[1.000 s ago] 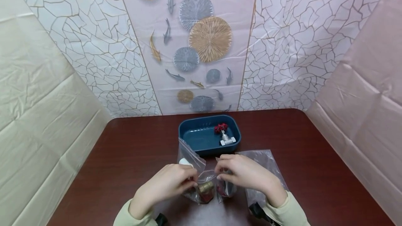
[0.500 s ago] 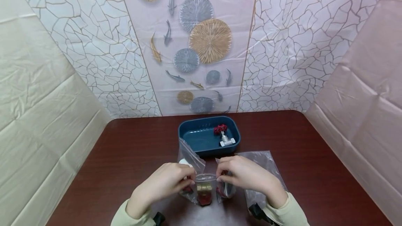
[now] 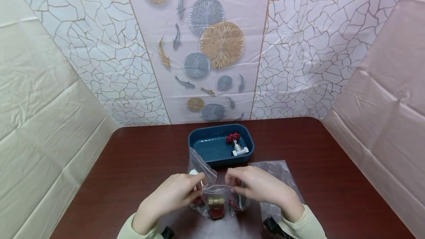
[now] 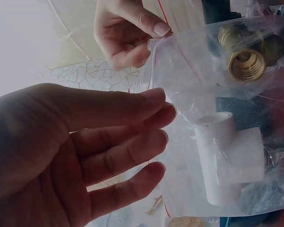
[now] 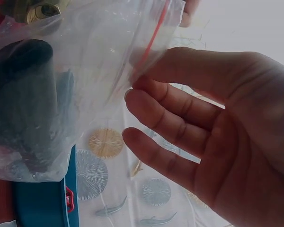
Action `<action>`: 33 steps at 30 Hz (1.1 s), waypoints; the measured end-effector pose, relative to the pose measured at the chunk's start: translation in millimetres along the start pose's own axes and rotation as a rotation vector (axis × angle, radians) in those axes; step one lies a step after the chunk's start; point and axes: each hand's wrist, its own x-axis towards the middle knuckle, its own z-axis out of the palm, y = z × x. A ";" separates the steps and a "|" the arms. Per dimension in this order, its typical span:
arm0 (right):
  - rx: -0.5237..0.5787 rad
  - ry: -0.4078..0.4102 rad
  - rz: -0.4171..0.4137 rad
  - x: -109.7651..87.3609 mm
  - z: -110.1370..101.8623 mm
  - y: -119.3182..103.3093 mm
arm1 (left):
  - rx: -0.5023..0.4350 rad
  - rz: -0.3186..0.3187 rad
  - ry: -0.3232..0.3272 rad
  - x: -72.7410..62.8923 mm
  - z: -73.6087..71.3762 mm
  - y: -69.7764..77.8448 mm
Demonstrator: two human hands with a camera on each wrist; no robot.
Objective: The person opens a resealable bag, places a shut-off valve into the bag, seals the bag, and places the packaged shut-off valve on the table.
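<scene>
Left hand [image 3: 177,193], right hand [image 3: 255,182]: each grip a thumb-and-finger pinch on clear bag plastic [image 5: 104,56], nearer the person than the blue tray [image 3: 204,150]. Head view: brass fitting [image 3: 216,203] between hands, mere scrap of white behind left fingers. Left wrist view resolves that: white T-piece [image 4: 222,163]; also the brass's threaded bore. Right wrist view adds dark cylinder [image 5: 26,90] inside plastic. Tray's near edge close beyond fingers; desk [image 3: 146,154] runs wide both sides, flat bag [image 3: 280,170] at right.

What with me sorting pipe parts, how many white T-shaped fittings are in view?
1: the white fitting, in clear plastic near the left hand; others could be hidden.
</scene>
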 end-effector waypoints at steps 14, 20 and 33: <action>-0.028 0.000 -0.009 1.0 -1.7 0.7 | 0.018 -0.046 -0.037 -1.4 -0.6 -2.3; -0.038 0.007 -0.024 1.0 -1.6 0.3 | 0.049 -0.029 -0.021 -2.1 -1.7 -2.5; -0.096 0.033 -0.042 1.3 3.9 -0.4 | 0.112 0.022 0.020 -3.1 0.1 -3.8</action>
